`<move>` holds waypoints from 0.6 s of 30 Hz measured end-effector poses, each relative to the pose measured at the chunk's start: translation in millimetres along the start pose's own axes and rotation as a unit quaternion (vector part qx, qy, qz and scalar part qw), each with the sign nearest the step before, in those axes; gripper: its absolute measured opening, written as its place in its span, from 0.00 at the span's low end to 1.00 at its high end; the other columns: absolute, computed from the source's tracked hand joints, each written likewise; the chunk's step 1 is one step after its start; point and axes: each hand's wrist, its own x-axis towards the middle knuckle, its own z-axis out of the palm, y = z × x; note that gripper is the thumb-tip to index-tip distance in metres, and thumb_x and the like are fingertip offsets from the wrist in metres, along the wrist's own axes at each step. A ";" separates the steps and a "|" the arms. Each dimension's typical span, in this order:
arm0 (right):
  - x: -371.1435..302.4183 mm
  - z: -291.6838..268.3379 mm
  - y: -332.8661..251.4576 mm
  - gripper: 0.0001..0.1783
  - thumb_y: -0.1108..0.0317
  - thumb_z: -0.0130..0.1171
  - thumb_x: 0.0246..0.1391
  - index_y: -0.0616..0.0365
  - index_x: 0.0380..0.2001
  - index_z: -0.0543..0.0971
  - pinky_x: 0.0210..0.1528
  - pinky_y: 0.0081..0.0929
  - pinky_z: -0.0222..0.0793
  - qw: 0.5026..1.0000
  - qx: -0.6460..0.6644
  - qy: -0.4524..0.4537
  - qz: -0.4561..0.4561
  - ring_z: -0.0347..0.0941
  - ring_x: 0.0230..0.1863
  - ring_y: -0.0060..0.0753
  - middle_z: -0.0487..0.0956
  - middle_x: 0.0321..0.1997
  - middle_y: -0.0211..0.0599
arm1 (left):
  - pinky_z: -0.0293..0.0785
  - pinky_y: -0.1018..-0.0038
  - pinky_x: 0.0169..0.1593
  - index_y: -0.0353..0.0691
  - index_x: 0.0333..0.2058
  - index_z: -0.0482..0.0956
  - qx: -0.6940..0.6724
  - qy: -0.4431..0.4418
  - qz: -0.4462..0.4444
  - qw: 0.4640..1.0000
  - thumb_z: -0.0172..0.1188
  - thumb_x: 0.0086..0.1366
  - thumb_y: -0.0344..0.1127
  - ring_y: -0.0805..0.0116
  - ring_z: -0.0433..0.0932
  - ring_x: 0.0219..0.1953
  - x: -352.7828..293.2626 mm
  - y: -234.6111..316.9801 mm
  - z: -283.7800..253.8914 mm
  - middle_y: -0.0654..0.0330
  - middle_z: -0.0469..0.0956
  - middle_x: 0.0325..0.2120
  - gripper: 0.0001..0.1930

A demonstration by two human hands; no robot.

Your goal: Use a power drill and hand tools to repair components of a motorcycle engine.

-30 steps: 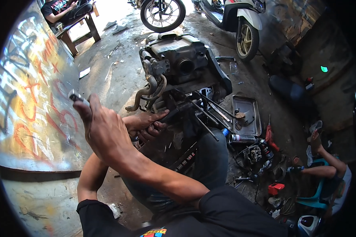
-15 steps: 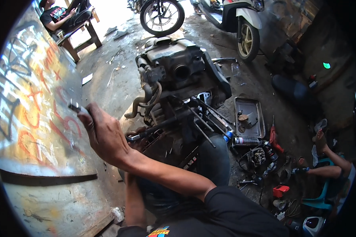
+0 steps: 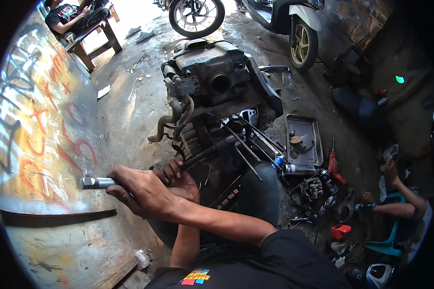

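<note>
My right hand (image 3: pixel 142 190) reaches across to the left, its fingers closed round a chrome wrench (image 3: pixel 97 183) with a knurled handle. The wrench's bright square end sticks out to the left; the rest is hidden in the hand. My left hand (image 3: pixel 178 179) is just behind it, fingers curled at the near end of a dark bar (image 3: pixel 197 156) that runs into the engine. What lies inside those fingers is hidden. The motorcycle engine (image 3: pixel 212 96) lies ahead, with a round black opening, a curved hose (image 3: pixel 168 118) on its left and several rods (image 3: pixel 248 159) jutting toward me.
A metal tray (image 3: pixel 305 139) holding small parts, a spray can (image 3: pixel 300 170) and a red screwdriver (image 3: pixel 334 166) lie to the right. Beyond are a person's bare limbs by a teal stool (image 3: pixel 390 241). A painted metal panel (image 3: pixel 48 135) bounds the left; a scooter (image 3: pixel 301 38) stands behind.
My right hand and the wrench have swung down toward me, the handle now lying nearly level. My left hand has come up into view beside the dark bar.
</note>
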 end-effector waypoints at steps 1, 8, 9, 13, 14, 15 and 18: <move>-2.5 5.4 0.9 0.13 0.61 0.54 0.65 0.62 0.41 0.70 0.27 0.43 0.67 1.000 -0.005 0.024 -0.014 0.70 0.23 0.55 0.70 0.24 0.46 | 0.63 0.69 0.42 0.47 0.22 0.61 -0.014 0.005 -0.006 1.000 0.51 0.69 0.45 0.72 0.60 0.22 0.5 1.9 1.0 0.67 0.56 0.14 0.18; -5.7 -5.8 8.0 0.16 0.56 0.46 0.69 0.60 0.35 0.68 0.28 0.47 0.65 0.995 -0.037 0.010 0.090 0.72 0.28 0.61 0.70 0.26 0.53 | 0.63 0.68 0.42 0.48 0.21 0.61 0.054 -0.068 -0.004 0.996 0.52 0.68 0.42 0.70 0.61 0.24 6.8 2.3 -3.7 0.66 0.57 0.14 0.16; -8.2 -3.2 10.5 0.18 0.54 0.44 0.69 0.60 0.35 0.67 0.27 0.46 0.64 0.996 -0.040 0.007 0.080 0.71 0.26 0.60 0.69 0.25 0.52 | 0.62 0.68 0.42 0.48 0.21 0.62 0.081 -0.077 0.009 0.994 0.51 0.68 0.42 0.70 0.61 0.24 6.1 3.4 -3.3 0.66 0.57 0.14 0.16; -7.8 2.0 13.6 0.20 0.52 0.42 0.71 0.61 0.35 0.66 0.24 0.46 0.62 0.993 -0.086 0.030 0.078 0.69 0.22 0.61 0.69 0.22 0.51 | 0.60 0.68 0.43 0.49 0.21 0.61 0.039 -0.067 -0.032 0.996 0.50 0.67 0.39 0.70 0.60 0.26 0.5 4.8 -3.4 0.66 0.57 0.15 0.15; -3.1 4.1 13.0 0.20 0.53 0.41 0.71 0.61 0.35 0.66 0.23 0.47 0.62 0.990 -0.106 0.039 0.085 0.69 0.22 0.62 0.69 0.21 0.52 | 0.60 0.68 0.43 0.49 0.21 0.61 0.039 -0.066 -0.030 0.997 0.50 0.67 0.39 0.70 0.60 0.26 1.7 6.1 0.3 0.66 0.57 0.15 0.15; 4.7 5.3 13.3 0.20 0.53 0.41 0.71 0.61 0.35 0.66 0.23 0.47 0.62 0.990 -0.106 0.037 0.085 0.69 0.22 0.62 0.69 0.21 0.52 | 0.60 0.68 0.43 0.49 0.21 0.61 0.048 -0.054 -0.032 0.997 0.51 0.67 0.39 0.70 0.60 0.27 4.2 6.6 4.6 0.66 0.56 0.15 0.14; 20.1 10.4 16.6 0.20 0.54 0.42 0.71 0.62 0.35 0.65 0.21 0.50 0.61 0.980 -0.126 0.038 0.152 0.69 0.20 0.63 0.70 0.20 0.55 | 0.59 0.68 0.44 0.48 0.26 0.59 0.110 -0.094 -0.036 0.989 0.50 0.69 0.40 0.70 0.56 0.30 10.6 11.3 8.0 0.68 0.51 0.21 0.13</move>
